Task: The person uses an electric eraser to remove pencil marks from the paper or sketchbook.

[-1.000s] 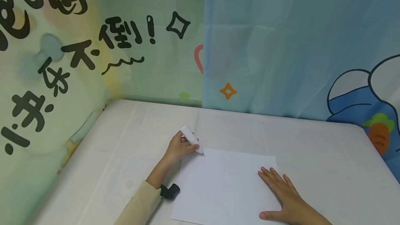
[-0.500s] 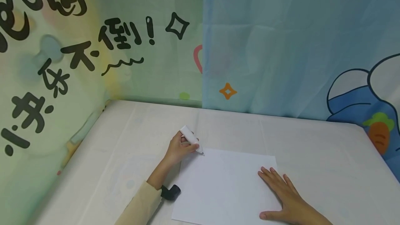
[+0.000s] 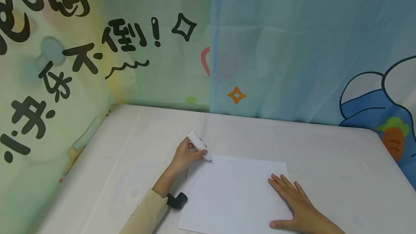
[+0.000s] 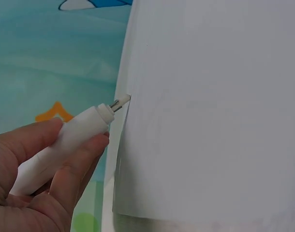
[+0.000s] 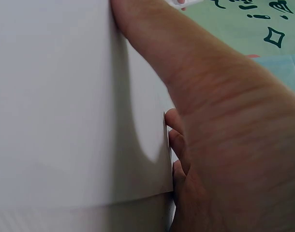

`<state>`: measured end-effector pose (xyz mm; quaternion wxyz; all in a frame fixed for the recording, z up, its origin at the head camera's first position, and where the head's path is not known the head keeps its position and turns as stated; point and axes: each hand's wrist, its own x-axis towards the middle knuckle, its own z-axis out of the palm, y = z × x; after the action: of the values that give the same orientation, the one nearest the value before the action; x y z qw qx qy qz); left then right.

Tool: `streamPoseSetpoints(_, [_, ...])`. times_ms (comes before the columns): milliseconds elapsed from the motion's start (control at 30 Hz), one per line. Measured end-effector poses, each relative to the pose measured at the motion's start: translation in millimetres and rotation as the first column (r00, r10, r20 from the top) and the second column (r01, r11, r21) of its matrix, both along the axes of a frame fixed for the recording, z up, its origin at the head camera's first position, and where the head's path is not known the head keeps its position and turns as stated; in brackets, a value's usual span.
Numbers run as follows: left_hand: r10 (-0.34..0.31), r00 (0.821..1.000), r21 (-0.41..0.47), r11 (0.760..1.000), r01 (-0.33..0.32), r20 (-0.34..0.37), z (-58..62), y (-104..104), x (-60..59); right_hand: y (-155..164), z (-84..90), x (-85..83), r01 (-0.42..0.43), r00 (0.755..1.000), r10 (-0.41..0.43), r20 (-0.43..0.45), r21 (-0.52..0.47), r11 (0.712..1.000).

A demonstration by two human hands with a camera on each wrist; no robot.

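A blank white sheet of paper (image 3: pixel 234 194) lies on the white-covered table (image 3: pixel 341 169). My left hand (image 3: pixel 186 154) grips a white pen (image 3: pixel 199 145), its tip touching the sheet's far left corner; the left wrist view shows the pen (image 4: pixel 70 140) between thumb and fingers, nib at the paper (image 4: pixel 210 121) edge. My right hand (image 3: pixel 294 199) rests flat, fingers spread, on the sheet's right edge. In the right wrist view the right hand (image 5: pixel 210 121) presses on the paper (image 5: pixel 65 96).
A small black object (image 3: pixel 177 200) lies on the table by my left sleeve (image 3: pixel 146 216). Cartoon-printed fabric walls close in on the left (image 3: pixel 65 64) and at the back (image 3: pixel 292 46). Bare tablecloth stretches beyond and to the right of the sheet.
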<state>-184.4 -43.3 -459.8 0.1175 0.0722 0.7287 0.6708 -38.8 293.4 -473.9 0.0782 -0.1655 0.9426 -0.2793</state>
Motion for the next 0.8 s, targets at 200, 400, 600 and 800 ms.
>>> streamPoseSetpoints(200, [-0.005,1.0,-0.008,1.0,0.005,-0.027,0.8,-0.3,0.8,-0.3,0.5,-0.3,0.007,1.0,-0.007,0.006,0.007,1.0])
streamPoseSetpoints(400, [-0.018,0.999,-0.017,1.0,0.018,-0.049,0.7,0.0,0.9,-0.6,0.0,-0.9,0.026,0.999,-0.026,0.04,-0.004,1.0])
streamPoseSetpoints(600, [-0.044,0.997,-0.013,0.999,0.043,-0.064,1.1,0.7,2.0,0.3,-1.3,-1.1,0.033,0.998,-0.032,0.059,-0.012,0.999])
streamPoseSetpoints(800, [-0.043,0.996,-0.02,0.999,0.041,-0.074,5.8,1.8,4.8,1.3,-2.1,-1.7,0.03,0.998,-0.03,0.061,-0.01,0.999])
